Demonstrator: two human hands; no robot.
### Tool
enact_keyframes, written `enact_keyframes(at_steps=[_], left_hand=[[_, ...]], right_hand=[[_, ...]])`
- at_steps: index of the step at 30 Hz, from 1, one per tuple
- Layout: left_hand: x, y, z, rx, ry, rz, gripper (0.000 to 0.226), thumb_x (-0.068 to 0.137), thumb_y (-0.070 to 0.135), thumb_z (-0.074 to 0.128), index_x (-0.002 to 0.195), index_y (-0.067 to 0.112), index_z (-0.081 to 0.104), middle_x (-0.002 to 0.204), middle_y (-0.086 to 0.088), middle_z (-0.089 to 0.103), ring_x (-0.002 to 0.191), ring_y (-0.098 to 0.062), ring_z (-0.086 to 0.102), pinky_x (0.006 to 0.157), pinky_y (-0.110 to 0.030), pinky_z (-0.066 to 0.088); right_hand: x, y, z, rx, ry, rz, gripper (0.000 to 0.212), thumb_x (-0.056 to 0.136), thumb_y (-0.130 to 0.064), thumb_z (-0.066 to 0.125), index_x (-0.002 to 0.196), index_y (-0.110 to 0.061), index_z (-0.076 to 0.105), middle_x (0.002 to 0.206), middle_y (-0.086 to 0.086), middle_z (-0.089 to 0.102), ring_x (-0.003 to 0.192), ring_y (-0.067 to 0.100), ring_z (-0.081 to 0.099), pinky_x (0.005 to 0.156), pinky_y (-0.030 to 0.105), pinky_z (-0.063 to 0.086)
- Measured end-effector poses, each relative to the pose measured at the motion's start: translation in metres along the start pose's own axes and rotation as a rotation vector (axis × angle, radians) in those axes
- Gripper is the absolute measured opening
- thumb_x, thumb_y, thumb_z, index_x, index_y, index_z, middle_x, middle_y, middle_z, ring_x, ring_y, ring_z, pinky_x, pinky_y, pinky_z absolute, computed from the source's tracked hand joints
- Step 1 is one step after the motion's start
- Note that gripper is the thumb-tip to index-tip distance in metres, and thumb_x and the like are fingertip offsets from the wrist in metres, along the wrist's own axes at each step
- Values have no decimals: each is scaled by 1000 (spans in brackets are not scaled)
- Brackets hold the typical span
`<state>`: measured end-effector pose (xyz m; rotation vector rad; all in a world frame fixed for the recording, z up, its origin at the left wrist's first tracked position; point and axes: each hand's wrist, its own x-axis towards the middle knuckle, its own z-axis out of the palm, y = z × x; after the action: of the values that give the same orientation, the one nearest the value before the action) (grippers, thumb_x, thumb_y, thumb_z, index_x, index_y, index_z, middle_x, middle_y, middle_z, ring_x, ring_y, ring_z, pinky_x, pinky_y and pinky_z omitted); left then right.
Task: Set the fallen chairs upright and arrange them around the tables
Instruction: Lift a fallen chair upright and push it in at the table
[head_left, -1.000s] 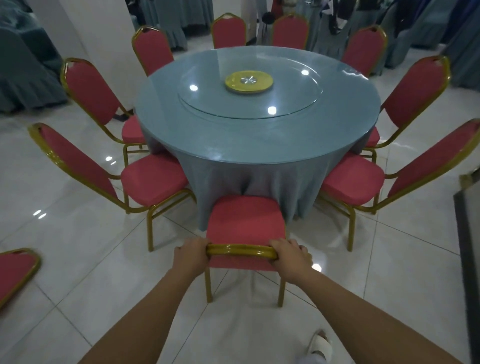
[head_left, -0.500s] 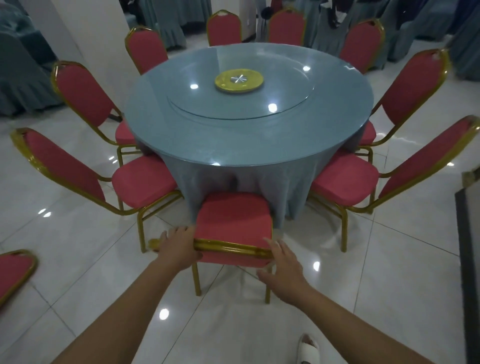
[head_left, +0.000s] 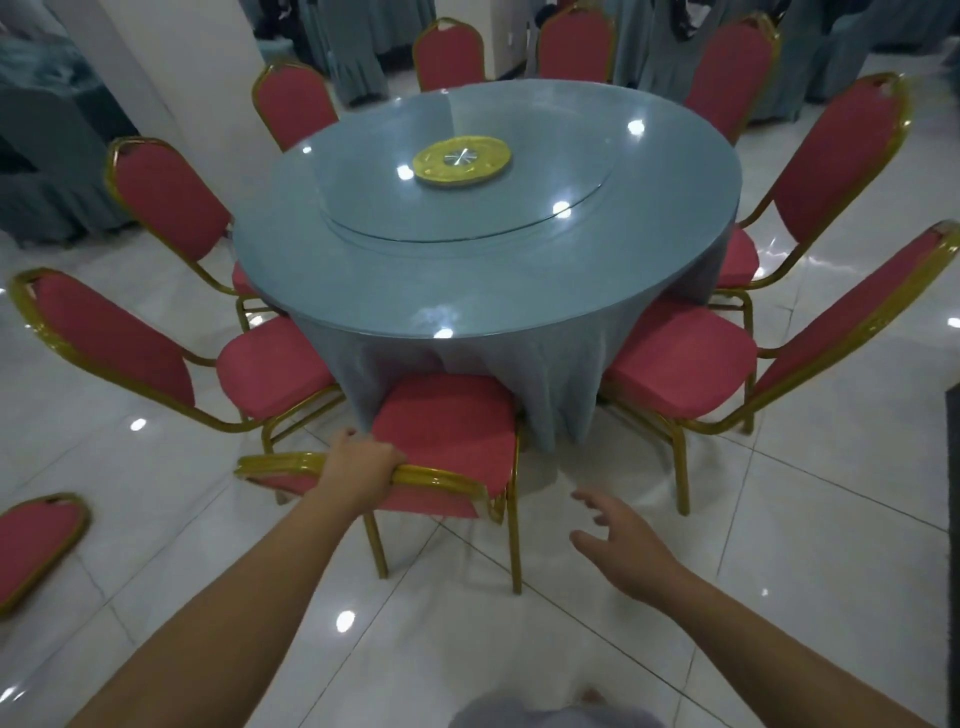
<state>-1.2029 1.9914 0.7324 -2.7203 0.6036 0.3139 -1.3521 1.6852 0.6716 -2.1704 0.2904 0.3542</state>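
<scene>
left hand (head_left: 363, 465) gripped the back rail of the near chair (head_left: 447, 431) at lower centre, seat against the counter (head_left: 467, 270) cloth, right hand (head_left: 621, 543) spread open, empty, just beside; rail looked skewed left, so pivot slowly to square it.

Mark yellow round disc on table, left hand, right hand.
yellow round disc (head_left: 462, 158): head view, its silver centre.
left hand (head_left: 363, 467): head view, back of hand.
right hand (head_left: 628, 545): head view, back of hand.
</scene>
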Motion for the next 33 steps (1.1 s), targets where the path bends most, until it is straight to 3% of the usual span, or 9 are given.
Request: enact_keyframes(at_steps=[4, 7, 10, 12, 15, 19, 21, 28, 33], left_hand=[[3, 10, -7, -24, -122, -63, 21, 84, 25, 55, 101, 31, 66, 87, 11, 57, 102, -18, 60, 99, -43, 29], [7, 24, -12, -206, -196, -4, 51, 80, 56, 64, 128, 44, 53, 121, 9, 57, 123, -21, 49, 106, -51, 30], [12, 65, -17, -553, -42, 96, 75, 79, 67, 63, 145, 43, 37, 146, 11, 43, 136, -17, 37, 112, -46, 29], [20, 100, -19, -746, 17, 111, 72, 82, 60, 66, 145, 39, 39, 147, 10, 44, 136, -16, 38, 112, -41, 32], [38, 154, -22, -974, -171, 124, 74, 84, 49, 70, 148, 35, 35, 149, 6, 38, 137, -19, 37, 111, -43, 37], [74, 222, -41, -984, -268, 234, 80, 86, 45, 69, 153, 28, 27, 157, 0, 28, 143, -19, 29, 116, -40, 31], [90, 255, -58, -992, -274, 273, 83, 86, 43, 70, 154, 29, 24, 158, 0, 26, 144, -20, 28, 116, -36, 30], [181, 387, -134, -1089, -190, 340, 78, 81, 36, 76, 148, 28, 36, 135, 9, 41, 128, -11, 43, 83, -2, 30], [268, 507, -185, -1158, -178, 181, 101, 73, 46, 80, 153, 29, 21, 152, -2, 30, 134, -22, 36, 98, -28, 34]], right_hand=[[-1, 11, -7, 3, -51, -24, 48, 91, -36, 61, 135, -41, 44, 142, -9, 44, 120, 9, 46, 95, 26, 42], [4, 21, -26, -19, -30, 15, 48, 91, -35, 62, 136, -38, 45, 142, -7, 45, 120, 11, 48, 95, 28, 44], [8, 29, -50, -41, 2, 45, 49, 92, -34, 63, 137, -34, 46, 142, -5, 45, 118, 11, 47, 93, 27, 43], [8, 32, -71, -40, 47, 90, 48, 91, -33, 63, 137, -33, 47, 141, -5, 46, 118, 12, 47, 92, 28, 43], [8, 40, -111, -76, 141, 126, 48, 90, -33, 64, 136, -32, 48, 141, -2, 47, 122, 16, 48, 93, 26, 40], [12, 57, -182, -190, 247, 106, 53, 90, -32, 65, 140, -29, 47, 142, -1, 47, 127, 16, 46, 100, 25, 34], [18, 67, -223, -249, 288, 97, 55, 89, -34, 66, 140, -31, 45, 145, -1, 46, 130, 18, 44, 107, 35, 36], [90, 121, -388, -748, 246, 124, 77, 81, -44, 69, 147, -39, 30, 159, 0, 25, 147, 29, 17, 115, 59, 18], [144, 182, -470, -851, 213, 61, 81, 81, -38, 70, 148, -41, 24, 162, 4, 15, 149, 31, 5, 114, 61, 11]])
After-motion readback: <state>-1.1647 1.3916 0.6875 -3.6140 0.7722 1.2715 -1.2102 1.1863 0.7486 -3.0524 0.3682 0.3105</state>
